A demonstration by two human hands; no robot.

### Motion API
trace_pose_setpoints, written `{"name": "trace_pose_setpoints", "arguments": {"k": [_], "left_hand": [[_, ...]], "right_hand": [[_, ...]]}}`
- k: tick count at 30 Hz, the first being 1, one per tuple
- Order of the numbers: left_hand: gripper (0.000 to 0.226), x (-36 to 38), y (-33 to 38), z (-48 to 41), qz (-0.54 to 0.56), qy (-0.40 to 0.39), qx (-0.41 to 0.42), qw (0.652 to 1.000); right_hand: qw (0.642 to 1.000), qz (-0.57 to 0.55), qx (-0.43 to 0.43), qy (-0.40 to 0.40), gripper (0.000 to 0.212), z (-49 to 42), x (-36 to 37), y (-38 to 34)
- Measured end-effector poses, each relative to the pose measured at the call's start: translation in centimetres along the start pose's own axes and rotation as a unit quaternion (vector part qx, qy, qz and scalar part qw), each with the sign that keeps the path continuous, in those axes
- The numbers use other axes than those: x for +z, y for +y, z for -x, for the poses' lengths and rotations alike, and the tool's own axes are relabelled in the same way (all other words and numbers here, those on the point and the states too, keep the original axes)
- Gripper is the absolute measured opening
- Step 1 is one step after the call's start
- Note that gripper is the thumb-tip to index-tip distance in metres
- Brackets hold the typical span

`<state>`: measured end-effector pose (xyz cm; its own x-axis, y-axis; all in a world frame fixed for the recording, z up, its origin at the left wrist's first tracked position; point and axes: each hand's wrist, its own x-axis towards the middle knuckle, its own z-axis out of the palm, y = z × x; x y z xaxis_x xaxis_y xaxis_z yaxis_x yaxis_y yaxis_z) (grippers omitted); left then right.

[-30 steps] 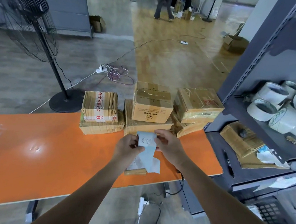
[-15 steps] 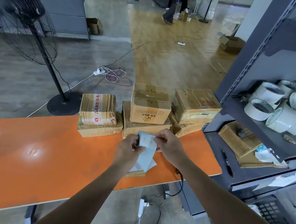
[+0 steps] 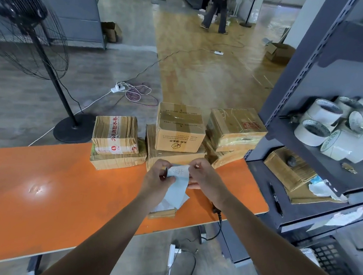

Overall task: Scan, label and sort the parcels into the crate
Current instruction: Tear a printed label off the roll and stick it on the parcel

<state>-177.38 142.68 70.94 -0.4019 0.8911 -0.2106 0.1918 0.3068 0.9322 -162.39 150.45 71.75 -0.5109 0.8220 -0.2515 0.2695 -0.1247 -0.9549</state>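
Grip: your left hand (image 3: pixel 158 176) and right hand (image 3: pixel 206 179) both pinch the label (image 3: pixel 180 173) by its upper edge, thumbs and fingertips curled onto it. A pale blue strip (image 3: pixel 177 192) hangs from the grip down to the small parcel (image 3: pixel 162 213), which lies flat on the orange table (image 3: pixel 60 192) directly beneath. 3 stacks of parcels (image 3: pixel 180 130) stand just beyond the grip.

Risk: the parcel below is unheld, so a tug on the strip could drag it. The loose adhesive could also fold onto itself or your fingertips, or land crooked.

Versus 1.0 s ago: same 2-handed pinch, same parcel position. The hands sit slightly nearer the middle stack.
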Motion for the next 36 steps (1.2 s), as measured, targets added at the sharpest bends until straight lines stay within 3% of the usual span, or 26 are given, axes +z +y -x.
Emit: {"name": "trace_pose_setpoints", "arguments": {"k": [5, 8, 14, 19, 23, 29, 32, 36], "left_hand": [[0.023, 0.2, -0.5, 0.4, -0.020, -0.025, 0.030, 0.999], [0.021, 0.2, -0.8, 0.6, -0.031, -0.049, 0.051, 0.997], [0.008, 0.6, -1.1, 0.4, 0.016, -0.017, 0.012, 1.000], [0.003, 2.3, -1.8, -0.7, 0.062, 0.035, -0.070, 0.995], [0.009, 3.9, -2.8, -1.2, 0.086, 0.071, -0.139, 0.984], [0.017, 5.0, -4.4, -2.1, 0.073, 0.095, -0.188, 0.975], [0.019, 5.0, -4.9, -2.5, 0.063, 0.105, -0.194, 0.973], [0.018, 5.0, -5.4, -2.6, 0.064, 0.103, -0.196, 0.973]], "right_hand": [[0.992, -0.076, 0.079, 0.057, 0.019, -0.1, -0.2, 0.2], [0.988, -0.068, 0.129, 0.043, 0.019, -0.1, -0.6, 0.5], [0.985, -0.054, 0.141, 0.088, 0.023, -0.9, -1.0, 1.7], [0.983, 0.093, 0.077, 0.137, 0.014, -1.8, -2.0, 3.2], [0.968, 0.213, 0.052, 0.124, 0.014, -2.9, -3.2, 5.3], [0.900, 0.432, 0.007, 0.055, 0.012, -4.9, -3.4, 9.2], [0.892, 0.451, 0.001, 0.041, 0.013, -5.4, -2.7, 11.0], [0.914, 0.402, 0.008, 0.060, 0.021, -5.5, -1.5, 11.8]]}}
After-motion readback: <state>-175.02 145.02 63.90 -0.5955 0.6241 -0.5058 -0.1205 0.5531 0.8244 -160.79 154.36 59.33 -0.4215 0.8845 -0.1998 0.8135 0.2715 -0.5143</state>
